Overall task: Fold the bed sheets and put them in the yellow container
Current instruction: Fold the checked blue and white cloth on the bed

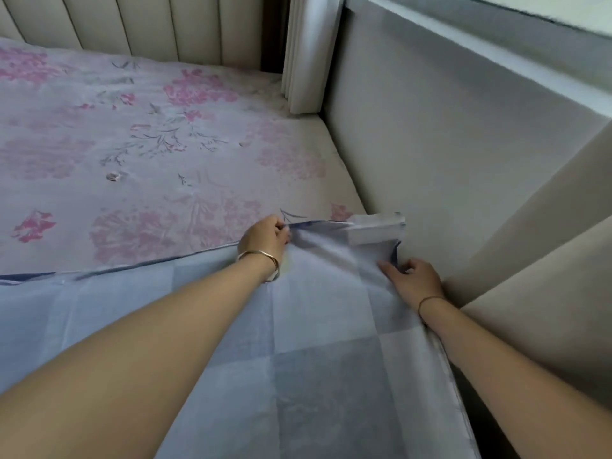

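A blue checked bed sheet [298, 342] covers the near part of the bed, its far edge running across the mattress. My left hand [265, 238] pinches that far edge near the sheet's right corner. My right hand [412, 279] grips the sheet's right side edge beside the padded bed wall. Between the two hands the corner of the sheet is bunched and folded over on itself. The yellow container is not in view.
A pink floral mattress [149, 144] lies bare beyond the sheet. A padded headboard [149, 24] stands at the back, and a grey padded side wall [447, 154] closes off the right. A beige cushioned panel [536, 293] rises beside my right arm.
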A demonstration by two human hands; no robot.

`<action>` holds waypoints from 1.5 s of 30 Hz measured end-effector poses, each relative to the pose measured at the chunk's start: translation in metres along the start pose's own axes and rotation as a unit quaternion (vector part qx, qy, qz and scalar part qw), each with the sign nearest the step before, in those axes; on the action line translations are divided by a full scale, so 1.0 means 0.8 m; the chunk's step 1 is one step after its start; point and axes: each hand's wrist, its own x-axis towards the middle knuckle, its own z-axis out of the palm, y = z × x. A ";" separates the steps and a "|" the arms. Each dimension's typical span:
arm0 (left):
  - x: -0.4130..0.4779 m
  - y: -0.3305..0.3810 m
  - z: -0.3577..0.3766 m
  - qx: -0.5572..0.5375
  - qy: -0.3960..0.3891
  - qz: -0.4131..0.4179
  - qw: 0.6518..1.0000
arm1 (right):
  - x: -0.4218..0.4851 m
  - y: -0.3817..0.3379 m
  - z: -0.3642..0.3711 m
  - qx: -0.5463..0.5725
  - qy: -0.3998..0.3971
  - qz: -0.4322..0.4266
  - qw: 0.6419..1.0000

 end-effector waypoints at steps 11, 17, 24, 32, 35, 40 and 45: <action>0.004 -0.098 0.121 0.302 -0.114 0.059 0.945 | 0.032 0.097 0.088 -0.063 0.103 -0.068 0.990; -0.008 -0.089 0.113 0.221 -0.183 0.003 0.958 | 0.037 0.095 0.075 -0.028 0.015 -0.013 0.999; -0.132 -0.104 0.050 0.241 -0.212 0.039 0.946 | -0.063 0.082 0.054 -0.059 -0.049 -0.080 0.994; -0.301 -0.174 -0.070 0.278 -0.116 -0.059 0.952 | -0.270 0.052 0.103 -0.151 -0.148 -0.249 0.945; -0.373 -0.212 -0.105 0.305 -0.119 -0.119 0.937 | -0.339 0.049 0.129 -0.196 -0.203 -0.243 0.928; -0.493 -0.256 -0.158 0.314 -0.166 -0.201 0.913 | -0.448 0.052 0.151 -0.213 -0.264 -0.220 0.915; -0.580 -0.272 -0.230 0.276 -0.170 -0.238 0.916 | -0.541 0.015 0.140 -0.209 -0.293 -0.216 0.908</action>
